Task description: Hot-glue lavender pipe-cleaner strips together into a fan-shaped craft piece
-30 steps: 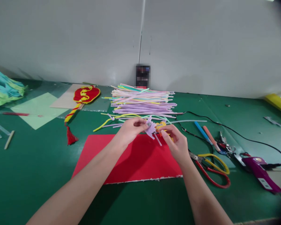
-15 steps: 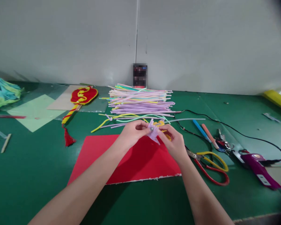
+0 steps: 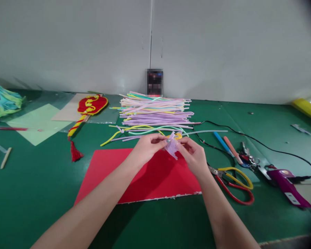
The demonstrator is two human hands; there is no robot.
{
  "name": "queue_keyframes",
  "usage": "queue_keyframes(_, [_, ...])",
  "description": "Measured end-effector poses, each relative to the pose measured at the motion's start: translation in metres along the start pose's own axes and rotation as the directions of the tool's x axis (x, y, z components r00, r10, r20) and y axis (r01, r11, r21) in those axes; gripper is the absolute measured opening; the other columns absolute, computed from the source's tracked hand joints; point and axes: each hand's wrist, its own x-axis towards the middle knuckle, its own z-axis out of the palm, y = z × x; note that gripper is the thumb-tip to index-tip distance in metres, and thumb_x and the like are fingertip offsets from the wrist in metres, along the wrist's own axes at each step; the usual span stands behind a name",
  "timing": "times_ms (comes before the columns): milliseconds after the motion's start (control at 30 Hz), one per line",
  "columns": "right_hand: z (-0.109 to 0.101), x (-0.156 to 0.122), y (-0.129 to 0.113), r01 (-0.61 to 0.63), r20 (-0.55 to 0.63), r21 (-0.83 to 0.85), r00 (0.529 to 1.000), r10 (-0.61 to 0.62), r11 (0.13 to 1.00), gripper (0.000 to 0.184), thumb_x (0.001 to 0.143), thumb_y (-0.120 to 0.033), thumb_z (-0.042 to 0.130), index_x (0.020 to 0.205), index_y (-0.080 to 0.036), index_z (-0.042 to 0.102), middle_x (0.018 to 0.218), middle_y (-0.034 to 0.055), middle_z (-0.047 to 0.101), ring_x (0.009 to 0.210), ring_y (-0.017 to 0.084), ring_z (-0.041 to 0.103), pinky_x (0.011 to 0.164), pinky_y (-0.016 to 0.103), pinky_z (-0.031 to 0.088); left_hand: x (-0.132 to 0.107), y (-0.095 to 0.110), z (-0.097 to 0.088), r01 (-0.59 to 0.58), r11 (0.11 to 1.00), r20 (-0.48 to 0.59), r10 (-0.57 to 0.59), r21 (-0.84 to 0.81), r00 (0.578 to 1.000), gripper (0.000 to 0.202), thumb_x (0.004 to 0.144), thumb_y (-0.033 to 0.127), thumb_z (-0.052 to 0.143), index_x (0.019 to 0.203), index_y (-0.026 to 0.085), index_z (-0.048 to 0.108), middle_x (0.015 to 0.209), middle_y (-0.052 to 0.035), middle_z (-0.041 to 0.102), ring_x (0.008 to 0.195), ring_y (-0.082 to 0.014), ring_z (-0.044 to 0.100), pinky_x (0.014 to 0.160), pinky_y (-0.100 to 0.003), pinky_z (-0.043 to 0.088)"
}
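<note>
Between my two hands is a small light-purple piece that looks like bent pipe cleaner (image 3: 172,147); its exact shape is too small to make out. My left hand (image 3: 150,147) pinches its left side between thumb and fingers. On the opposite side my right hand (image 3: 193,154) grips it with thumb and forefinger. Both hands are above a red board (image 3: 147,180) with a ragged white front edge. Just behind the fingers lies a yellow-orange tool (image 3: 176,136), partly hidden. Beyond it is a pile of pastel pipe cleaners (image 3: 155,112), several of them lying loose in front.
Scissors (image 3: 233,183) with yellow and red handles lie right of the board, near a purple corded tool (image 3: 287,186), keys (image 3: 246,157) and two glue-stick-like rods (image 3: 229,147). A red-and-yellow tasselled fan (image 3: 92,104) lies left. A phone (image 3: 154,83) leans on the wall.
The purple piece has turned slightly and shifted a little to the right between my fingers. My right fingers have moved slightly along it. Both hands keep their grip.
</note>
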Motion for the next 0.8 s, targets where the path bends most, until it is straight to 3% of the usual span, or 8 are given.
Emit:
queue_keyframes(267, [0.0004,0.0011,0.0003,-0.013,-0.013,0.003,1.0,0.013,1.0,0.012,0.08,-0.031,0.055,0.082,-0.02,0.06,0.081,0.002,0.061,0.075,0.015,0.057,0.067,0.027,0.046,-0.0039,0.0016,0.0004,-0.066,0.989,-0.008,0.068,0.131,0.998,0.014,0.074,0.024,0.059,0.082,0.015,0.065,0.086,-0.0043,0.066,0.079,-0.0163,0.06,0.073,-0.028,0.045])
queue_keyframes(500, [-0.0002,0.0031,0.0012,-0.049,-0.044,0.006,0.998,0.049,0.999,0.013,0.08,-0.031,0.055,0.085,-0.02,0.061,0.084,0.0019,0.062,0.079,0.015,0.058,0.071,0.027,0.047,-0.0061,0.0021,0.0007,-0.166,0.942,0.053,0.158,0.29,0.986,0.011,0.075,0.021,0.056,0.079,0.016,0.065,0.083,-0.0027,0.067,0.078,-0.0159,0.06,0.073,-0.027,0.044])
queue_keyframes(800, [0.001,0.0029,0.0004,-0.046,-0.017,0.028,0.999,0.047,0.999,0.014,0.079,-0.031,0.056,0.086,-0.02,0.061,0.087,0.0028,0.062,0.081,0.016,0.058,0.072,0.028,0.047,-0.0063,-0.0016,-0.0004,-0.212,0.919,0.076,0.198,0.332,0.977,0.012,0.076,0.021,0.055,0.078,0.017,0.065,0.081,-0.0014,0.067,0.075,-0.0153,0.06,0.071,-0.026,0.044])
